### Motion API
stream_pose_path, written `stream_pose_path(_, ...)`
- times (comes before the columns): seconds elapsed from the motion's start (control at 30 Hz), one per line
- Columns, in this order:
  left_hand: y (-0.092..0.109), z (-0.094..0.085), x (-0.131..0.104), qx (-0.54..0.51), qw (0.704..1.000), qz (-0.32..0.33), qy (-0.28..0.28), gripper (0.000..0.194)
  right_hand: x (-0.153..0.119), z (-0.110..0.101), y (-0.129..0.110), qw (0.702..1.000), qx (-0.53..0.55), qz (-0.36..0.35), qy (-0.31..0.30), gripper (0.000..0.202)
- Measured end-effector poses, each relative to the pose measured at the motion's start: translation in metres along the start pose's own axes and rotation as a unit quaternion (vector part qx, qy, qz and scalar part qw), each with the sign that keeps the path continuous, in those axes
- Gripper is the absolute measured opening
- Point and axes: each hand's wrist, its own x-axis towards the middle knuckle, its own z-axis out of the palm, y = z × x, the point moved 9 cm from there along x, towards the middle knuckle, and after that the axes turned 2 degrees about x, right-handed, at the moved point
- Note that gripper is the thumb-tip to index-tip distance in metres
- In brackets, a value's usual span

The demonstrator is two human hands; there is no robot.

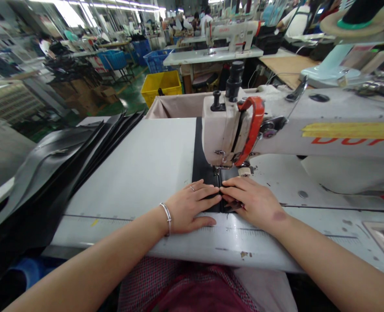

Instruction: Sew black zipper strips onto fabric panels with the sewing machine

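A strip of black material (203,162) lies on the white sewing table (140,164) and runs under the needle area of a white sewing machine (217,130) with an orange lever. My left hand (193,206), with a ring and a silver bracelet, rests flat on the strip's left part, fingers spread and pointing right. From the other side my right hand (246,201) touches the strip with its fingers bent, close in front of the presser foot; something small and dark shows under its fingers. The fingertips of both hands nearly meet at a seam line in the material.
Stacked black sheets (81,160) hang over the table's left side. Behind the table are a fabric-lined bin (179,106) and a yellow crate (162,84). A thread cone stand (331,65) stands at the back right. Other sewing stations and people are further off.
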Motion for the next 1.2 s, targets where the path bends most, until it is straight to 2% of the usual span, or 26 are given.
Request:
stream_pose_path(0.4,-0.001,-0.002,0.003,0.017,1.000,-0.005,0.010,0.054,-0.001,0.002,0.002,1.000,0.002,0.001,-0.009,0.029)
stream_pose_path(0.77,-0.009,-0.003,0.011,0.026,0.998,-0.050,0.018,0.043,0.000,0.005,0.005,0.999,-0.008,0.027,-0.014,0.029)
stream_pose_path(1.2,-0.025,-0.008,0.026,0.048,0.995,-0.072,0.049,0.037,0.011,0.013,0.022,0.990,-0.067,0.112,-0.061,0.039)
